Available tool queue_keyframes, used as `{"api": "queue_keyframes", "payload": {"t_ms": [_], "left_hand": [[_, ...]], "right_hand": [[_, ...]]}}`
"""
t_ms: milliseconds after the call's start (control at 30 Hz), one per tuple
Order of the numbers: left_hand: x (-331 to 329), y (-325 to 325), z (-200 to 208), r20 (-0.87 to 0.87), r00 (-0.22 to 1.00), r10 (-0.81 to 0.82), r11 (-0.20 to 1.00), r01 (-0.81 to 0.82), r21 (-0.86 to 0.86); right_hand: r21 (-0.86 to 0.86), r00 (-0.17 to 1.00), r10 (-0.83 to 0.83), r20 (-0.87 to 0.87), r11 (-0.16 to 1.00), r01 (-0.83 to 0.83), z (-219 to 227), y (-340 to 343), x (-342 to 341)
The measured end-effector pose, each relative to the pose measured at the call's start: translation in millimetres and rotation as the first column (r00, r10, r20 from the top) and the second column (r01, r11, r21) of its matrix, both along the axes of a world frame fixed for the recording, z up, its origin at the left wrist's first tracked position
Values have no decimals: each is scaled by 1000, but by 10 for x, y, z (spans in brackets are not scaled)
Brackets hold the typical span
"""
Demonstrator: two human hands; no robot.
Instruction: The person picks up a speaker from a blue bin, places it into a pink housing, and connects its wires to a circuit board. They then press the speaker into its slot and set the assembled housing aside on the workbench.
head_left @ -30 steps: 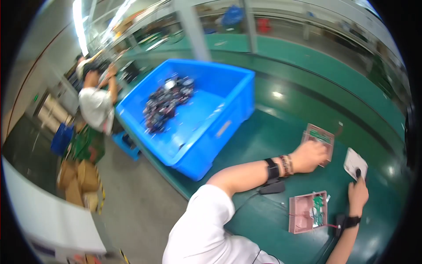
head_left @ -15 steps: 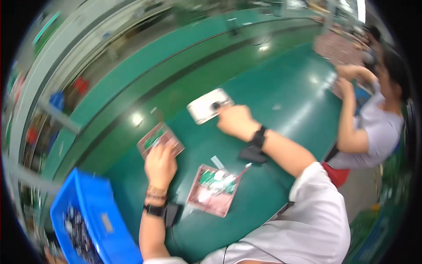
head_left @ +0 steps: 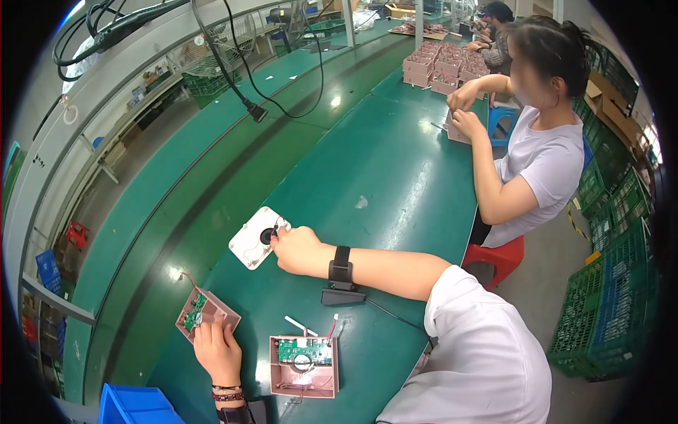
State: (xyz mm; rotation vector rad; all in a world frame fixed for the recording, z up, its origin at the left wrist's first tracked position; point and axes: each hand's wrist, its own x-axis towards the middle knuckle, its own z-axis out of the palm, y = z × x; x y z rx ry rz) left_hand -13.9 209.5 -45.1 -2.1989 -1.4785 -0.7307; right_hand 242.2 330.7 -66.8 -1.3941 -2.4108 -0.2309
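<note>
My left hand (head_left: 217, 348) is closed over the near wall of a pink open box (head_left: 224, 311), its fingertips reaching the green circuit board (head_left: 194, 312) inside. A reddish wire (head_left: 189, 278) sticks up from that box's far corner. Further away, my right hand (head_left: 302, 251) pinches the right edge of a white rounded cover (head_left: 247, 244), beside the round black part (head_left: 267, 236) on it. White wiring runs across the cover. Between my arms, a second pink box (head_left: 326, 385) lies open, with a green board (head_left: 305, 351), a round part and a red lead with a white plug (head_left: 335, 319).
A blue bin (head_left: 138, 404) stands at the lower left. A white strip (head_left: 301, 325) lies behind the second box. At right, a co-worker (head_left: 540, 134) handles a pink box near stacked pink boxes (head_left: 445, 65). A cable plug (head_left: 256, 111) hangs above the green bench (head_left: 367, 169).
My view has swung toward the right, so bench items sit lower and further left. Both hands stay at the same things. The picture is sharper now.
</note>
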Motion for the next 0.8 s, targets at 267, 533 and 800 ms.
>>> {"api": "queue_keyframes", "payload": {"t_ms": [267,533,800], "left_hand": [[15,-25,29,24,999,38,997,-36,-71],[28,-43,42,7,999,44,995,-43,-90],[18,-30,41,0,998,64,993,-63,-104]], "right_hand": [[-30,1000,0,-4,1000,-1,-5,12,-28],[25,1000,11,-11,1000,-10,-41,15,-15],[61,1000,27,-10,998,-26,-25,31,-12]]}}
